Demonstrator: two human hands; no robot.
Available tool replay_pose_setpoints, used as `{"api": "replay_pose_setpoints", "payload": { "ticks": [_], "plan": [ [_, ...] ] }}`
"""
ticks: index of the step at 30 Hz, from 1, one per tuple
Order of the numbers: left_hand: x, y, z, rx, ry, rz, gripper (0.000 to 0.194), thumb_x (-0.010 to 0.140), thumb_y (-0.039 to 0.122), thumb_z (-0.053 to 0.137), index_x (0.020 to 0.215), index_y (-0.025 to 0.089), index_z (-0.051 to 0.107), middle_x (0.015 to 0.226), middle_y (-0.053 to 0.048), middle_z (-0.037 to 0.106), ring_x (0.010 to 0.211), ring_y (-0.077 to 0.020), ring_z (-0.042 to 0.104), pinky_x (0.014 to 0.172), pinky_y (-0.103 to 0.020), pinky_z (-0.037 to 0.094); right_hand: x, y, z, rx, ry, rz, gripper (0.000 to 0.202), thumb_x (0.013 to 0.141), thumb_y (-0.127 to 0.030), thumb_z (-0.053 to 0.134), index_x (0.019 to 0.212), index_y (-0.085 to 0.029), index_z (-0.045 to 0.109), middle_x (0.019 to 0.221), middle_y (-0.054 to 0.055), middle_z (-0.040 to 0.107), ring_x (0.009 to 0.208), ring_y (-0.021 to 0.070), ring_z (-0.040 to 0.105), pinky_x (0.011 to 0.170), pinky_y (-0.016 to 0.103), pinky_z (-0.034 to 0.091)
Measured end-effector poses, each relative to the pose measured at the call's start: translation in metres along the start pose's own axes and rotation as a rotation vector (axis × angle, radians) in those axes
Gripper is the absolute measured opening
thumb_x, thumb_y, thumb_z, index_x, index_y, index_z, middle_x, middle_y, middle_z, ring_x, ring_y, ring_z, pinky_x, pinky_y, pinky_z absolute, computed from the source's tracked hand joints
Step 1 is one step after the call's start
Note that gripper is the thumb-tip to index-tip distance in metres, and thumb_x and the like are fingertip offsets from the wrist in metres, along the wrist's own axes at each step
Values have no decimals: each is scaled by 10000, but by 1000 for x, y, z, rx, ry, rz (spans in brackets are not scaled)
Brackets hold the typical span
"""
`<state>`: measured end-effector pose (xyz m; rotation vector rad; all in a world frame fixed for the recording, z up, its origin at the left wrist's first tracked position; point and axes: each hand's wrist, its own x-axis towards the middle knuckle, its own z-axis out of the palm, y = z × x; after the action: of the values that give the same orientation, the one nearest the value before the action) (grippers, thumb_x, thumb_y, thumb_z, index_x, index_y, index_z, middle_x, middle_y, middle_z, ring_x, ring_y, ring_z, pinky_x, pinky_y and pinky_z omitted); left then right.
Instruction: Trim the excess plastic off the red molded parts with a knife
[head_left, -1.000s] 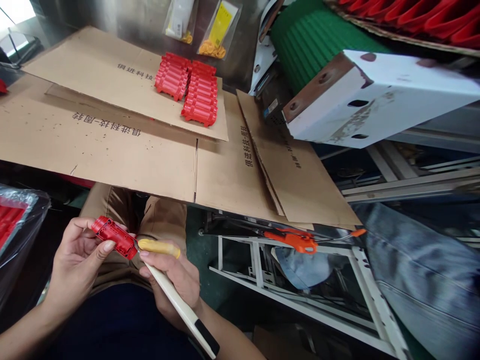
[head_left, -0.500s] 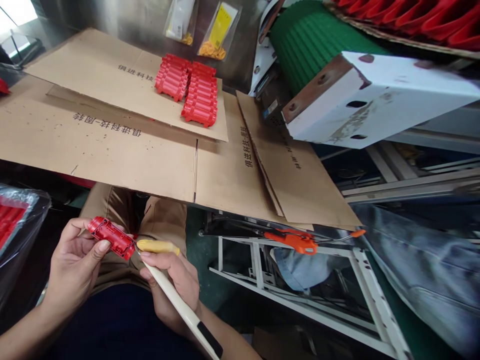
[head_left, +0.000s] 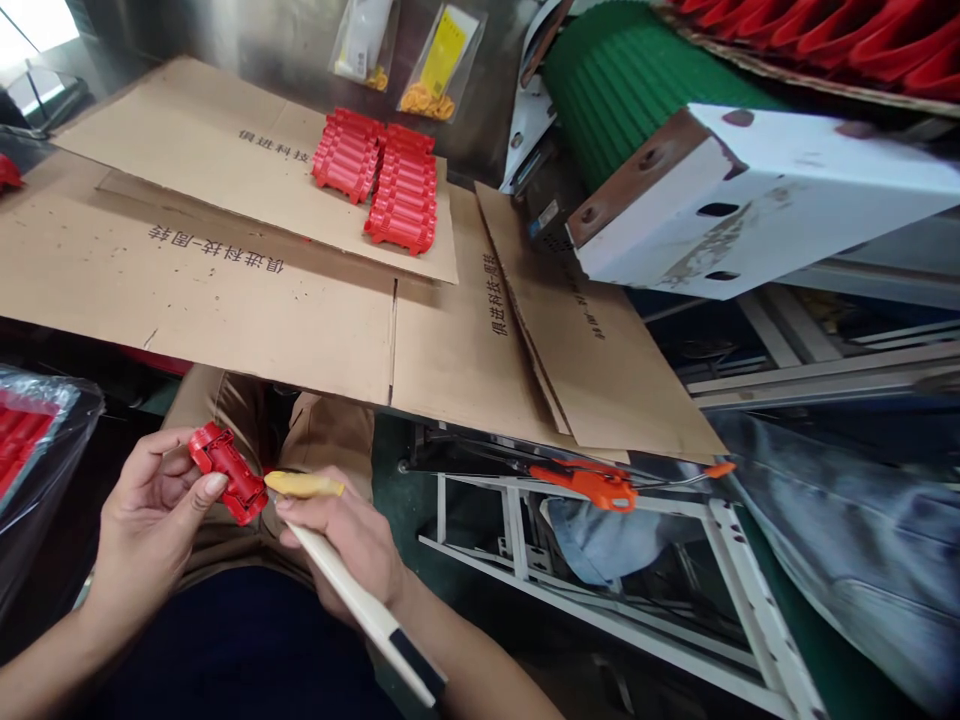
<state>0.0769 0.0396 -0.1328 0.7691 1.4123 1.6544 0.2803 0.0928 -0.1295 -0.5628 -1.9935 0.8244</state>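
Observation:
My left hand grips one end of a red plastic part, a short molded piece with flared ends, between thumb and fingers above my lap. My right hand is closed around a long, flat, cream-handled tool with a black band near its lower end. A yellow finger cot covers one right fingertip, which is by the right end of the red part. The working tip of the tool is too small and hidden to make out.
Two rows of similar red parts lie on cardboard sheets on the table. Behind them are bags of yellow finger cots. A green conveyor belt with a white metal frame stands right. Orange-handled pliers are below the table edge.
The red part has been turned in my left hand, so a different side faces up. My right hand and the tool have shifted slightly around its right end.

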Motion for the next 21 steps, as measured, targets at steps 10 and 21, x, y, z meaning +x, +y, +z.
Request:
{"api": "replay_pose_setpoints", "payload": {
  "ticks": [10, 21],
  "plan": [
    [-11, -2, -2, 330, -37, 372, 474, 769, 65, 872, 1169, 299, 772, 1099, 42, 819, 887, -131, 816, 766, -143, 649, -3, 6, 14, 1042, 155, 742, 275, 954, -434, 850, 1005, -210, 699, 940, 50, 820, 771, 146, 774, 788, 288, 646],
    [5, 1, 1, -190, -44, -87, 274, 822, 250, 918, 1055, 269, 774, 935, -1, 810, 788, -167, 785, 737, -250, 685, -8, -7, 0, 340, 145, 267, 147, 1016, -209, 747, 1159, -230, 774, 1118, 100, 835, 1055, 225, 794, 929, 357, 659]
  ]
}}
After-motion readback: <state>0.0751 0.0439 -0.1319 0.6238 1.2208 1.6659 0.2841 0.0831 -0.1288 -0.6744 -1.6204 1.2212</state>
